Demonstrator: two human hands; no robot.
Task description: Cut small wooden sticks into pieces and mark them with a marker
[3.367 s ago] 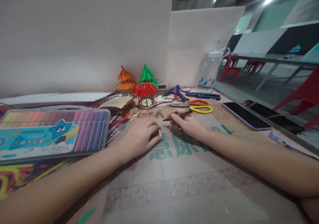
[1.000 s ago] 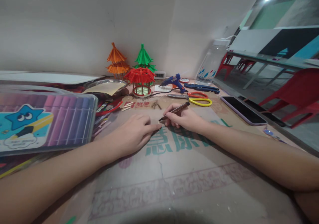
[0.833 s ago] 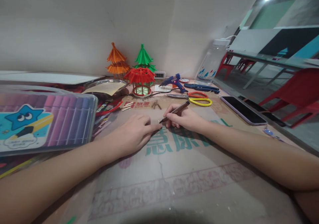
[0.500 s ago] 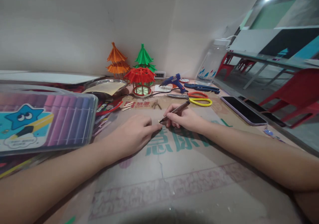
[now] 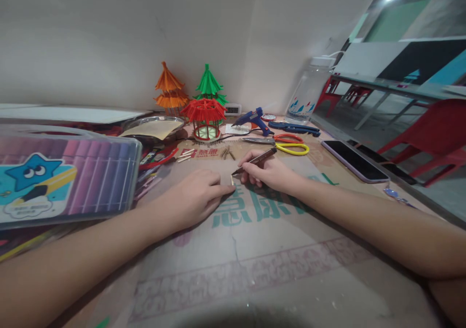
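Note:
In my right hand (image 5: 260, 170) is a brown marker pen (image 5: 260, 159), its dark tip down at the upper end of a short pale wooden stick (image 5: 232, 179). My left hand (image 5: 198, 194) lies palm down on the clear sheet (image 5: 204, 265), fingers curled except the index finger. That fingertip presses on the lower end of the stick and hides part of it. Beyond my hands lie several brown sticks (image 5: 228, 153) and, to their left, several pale sticks (image 5: 186, 155).
A marker case (image 5: 105, 177) stands at the left. Red, green and orange paper-roofed pavilion models (image 5: 204, 112) stand by the wall, near a metal dish (image 5: 155, 126). A blue glue gun (image 5: 255, 119), yellow-and-red-handled scissors (image 5: 291, 147), a phone (image 5: 355, 162) and a bottle (image 5: 309, 92) are rightward.
The pen tip has shifted slightly up, toward the far end of the stick, and more of the stick shows. My left hand stays almost still.

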